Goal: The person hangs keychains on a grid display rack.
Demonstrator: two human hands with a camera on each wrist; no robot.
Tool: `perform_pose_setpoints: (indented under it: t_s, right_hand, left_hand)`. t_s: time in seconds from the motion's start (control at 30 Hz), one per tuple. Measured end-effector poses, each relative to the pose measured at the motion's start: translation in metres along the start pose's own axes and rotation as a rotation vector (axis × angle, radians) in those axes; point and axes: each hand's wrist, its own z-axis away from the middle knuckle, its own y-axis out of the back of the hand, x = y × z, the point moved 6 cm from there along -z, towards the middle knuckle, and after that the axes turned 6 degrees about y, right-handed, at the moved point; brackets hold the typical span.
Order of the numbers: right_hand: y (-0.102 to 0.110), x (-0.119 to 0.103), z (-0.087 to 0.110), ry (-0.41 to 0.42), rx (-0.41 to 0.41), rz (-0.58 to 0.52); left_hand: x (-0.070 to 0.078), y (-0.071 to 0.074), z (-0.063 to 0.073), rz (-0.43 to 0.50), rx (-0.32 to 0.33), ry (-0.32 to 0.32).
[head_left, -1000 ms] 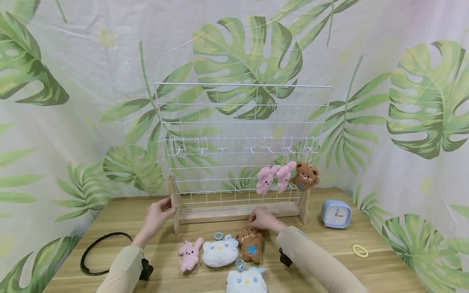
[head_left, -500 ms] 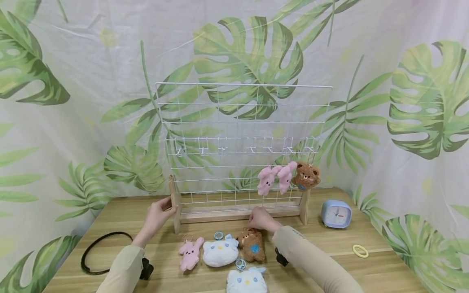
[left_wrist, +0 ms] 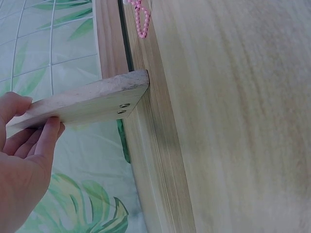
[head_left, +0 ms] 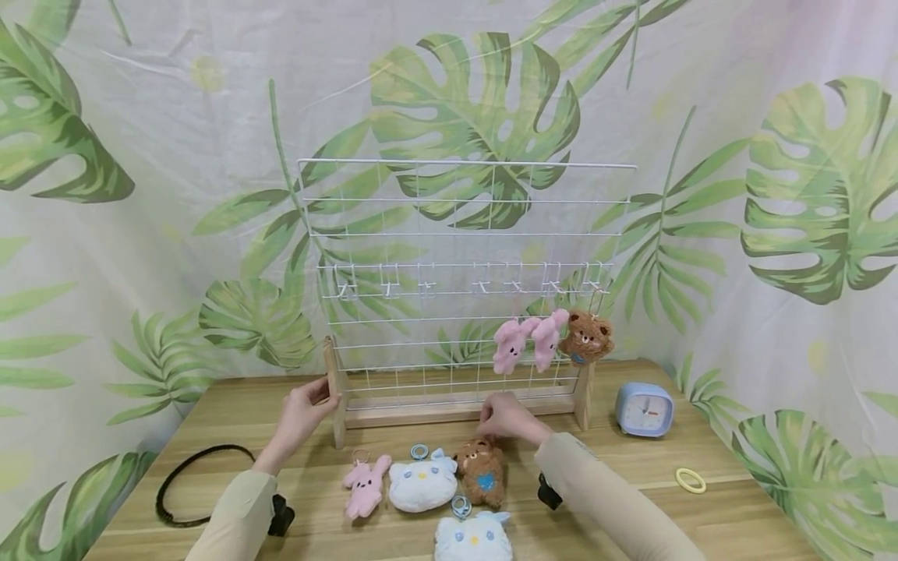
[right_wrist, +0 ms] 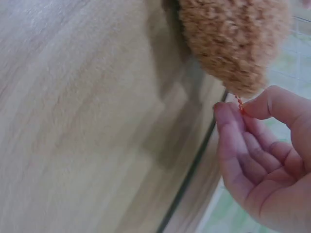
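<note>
My left hand point(head_left: 306, 405) grips the left wooden upright point(left_wrist: 92, 99) of a white wire grid rack point(head_left: 459, 234), thumb on one side and fingers on the other. With thumb and fingertips my right hand point(head_left: 510, 418) pinches the thin orange cord point(right_wrist: 238, 103) of a brown bear plush keychain point(head_left: 481, 474), which has a blue patch on its belly. The bear's shadow falls on the table in the right wrist view. Left of the bear lie a white cat-like plush point(head_left: 422, 485) and a pink rabbit plush point(head_left: 365, 488); a second white plush point(head_left: 473, 538) lies nearer.
Several clear hooks point(head_left: 480, 287) line the grid. Two pink rabbits point(head_left: 510, 348) and another brown bear point(head_left: 588, 338) hang at the right. A blue clock point(head_left: 645, 410) and yellow ring point(head_left: 691, 481) are on the right of the table; a black cord loop point(head_left: 168, 479) lies left.
The brown bear at my right hand swings slightly right, then back left. My right forearm shifts a little left, then right. My left hand stays on the upright.
</note>
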Motion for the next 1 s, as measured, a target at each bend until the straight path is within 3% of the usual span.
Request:
perform_pose_setpoints:
  t_s: [0.23, 0.5, 0.77, 1.0]
  right_hand:
    - [0.02, -0.019, 0.012, 0.173, 0.074, -0.028]
    - [0.05, -0.042, 0.033, 0.211, 0.161, -0.003]
    - [0.087, -0.07, 0.053, 0.333, 0.232, -0.003]
    - [0.128, -0.095, 0.056, 0.481, 0.382, 0.067]
  left_hand:
    - [0.001, 0.0, 0.002, 0.007, -0.008, 0.007]
    - [-0.002, -0.001, 0.0, 0.02, -0.006, 0.011]
    - [-0.004, -0.001, -0.001, 0.024, -0.013, 0.01]
    - [-0.006, -0.002, -0.002, 0.024, -0.006, 0.01]
